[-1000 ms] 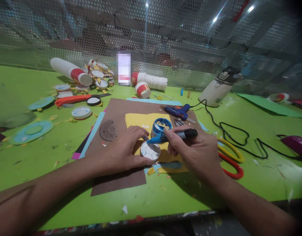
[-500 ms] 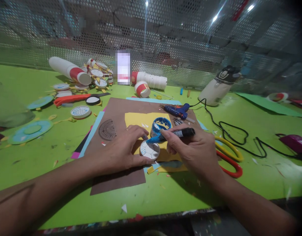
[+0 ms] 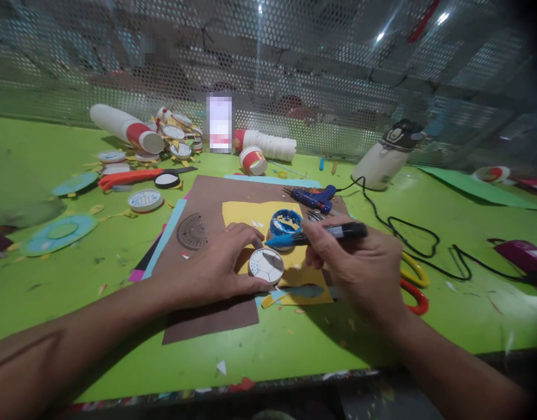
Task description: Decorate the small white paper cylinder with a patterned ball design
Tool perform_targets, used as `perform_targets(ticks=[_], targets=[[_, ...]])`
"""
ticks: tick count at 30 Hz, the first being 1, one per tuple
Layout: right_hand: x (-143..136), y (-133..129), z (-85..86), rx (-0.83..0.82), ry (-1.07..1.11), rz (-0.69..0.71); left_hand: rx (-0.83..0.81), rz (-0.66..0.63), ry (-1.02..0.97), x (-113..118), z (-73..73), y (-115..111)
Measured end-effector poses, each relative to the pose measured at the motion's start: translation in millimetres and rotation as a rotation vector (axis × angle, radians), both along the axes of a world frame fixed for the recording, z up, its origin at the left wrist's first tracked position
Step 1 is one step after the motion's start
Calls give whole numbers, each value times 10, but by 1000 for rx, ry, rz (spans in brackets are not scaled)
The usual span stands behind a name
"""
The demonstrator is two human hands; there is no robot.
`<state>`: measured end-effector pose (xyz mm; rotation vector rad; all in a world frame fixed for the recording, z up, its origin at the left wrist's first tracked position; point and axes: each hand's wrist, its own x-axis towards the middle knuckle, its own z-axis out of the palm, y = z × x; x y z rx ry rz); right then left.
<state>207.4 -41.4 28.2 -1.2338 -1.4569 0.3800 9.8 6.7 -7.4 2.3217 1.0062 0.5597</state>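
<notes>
My left hand (image 3: 233,262) is closed around the left edge of a white disc (image 3: 268,265), with the thumb at its near side and fingers at the far side. Black lines divide the disc's top into sections, and blue dots fill one at the left. In my right hand (image 3: 356,262) is a black marker (image 3: 314,234) with a blue front end, its tip pointing left just above the disc's far edge, apart from its surface. Behind the marker stands a small jar (image 3: 286,220) with a blue-smeared rim. Yellow paper (image 3: 237,211) lies beneath, over brown paper (image 3: 207,192).
A blue glue gun (image 3: 314,198) lies behind the jar, its cord trailing right. Scissors (image 3: 415,294) are partly under my right hand. A protractor (image 3: 192,231), an orange cutter (image 3: 132,177), stacked paper cups (image 3: 128,129), decorated discs (image 3: 146,199) and a bottle (image 3: 386,154) surround the papers.
My right hand has drawn the marker back to the right, lifting its tip off the disc's top. My left hand still holds the disc in place.
</notes>
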Motion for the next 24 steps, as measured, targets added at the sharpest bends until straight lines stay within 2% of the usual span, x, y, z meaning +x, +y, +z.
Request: perform_targets(ticks=[3, 6, 12, 17, 24], targets=[[14, -22, 49, 7, 12, -16, 7, 0, 3, -3, 6, -3], [10, -28, 68, -96, 28, 19, -2, -4, 5, -2, 21, -5], [35, -10, 18, -107, 39, 123, 8, -18, 9, -1, 24, -9], [53, -1, -10, -123, -41, 139, 18, -4, 10, -2, 31, -21], [31, 8, 8, -225, -14, 191, -18, -5, 1, 2, 55, -29]])
